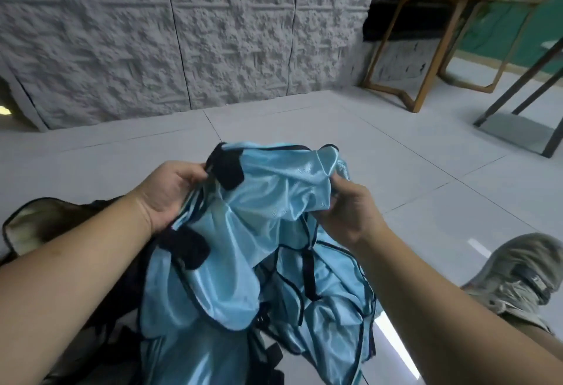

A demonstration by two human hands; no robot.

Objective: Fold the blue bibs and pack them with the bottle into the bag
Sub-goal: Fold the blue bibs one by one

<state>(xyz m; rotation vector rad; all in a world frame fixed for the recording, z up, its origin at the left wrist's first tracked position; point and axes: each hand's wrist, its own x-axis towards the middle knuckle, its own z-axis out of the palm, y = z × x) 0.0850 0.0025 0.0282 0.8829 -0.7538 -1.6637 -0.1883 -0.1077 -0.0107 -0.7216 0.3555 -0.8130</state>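
Observation:
A bunch of shiny light-blue bibs (256, 232) with dark trim and black patches hangs crumpled in front of me, above the floor. My left hand (170, 192) grips the bunch at its upper left, beside a black patch. My right hand (347, 211) pinches the cloth at the upper right. More blue bibs (329, 302) drape below, over my lap. A dark bag (33, 220) with a pale lining lies open at the lower left, partly hidden by my left forearm. No bottle is in view.
Grey tiled floor (304, 128) stretches ahead to a rough grey wall (182, 34). A wooden table (441, 49) stands at the back right, with a dark metal frame (524, 104) beside it. My shoe (515, 268) rests on the floor at the right.

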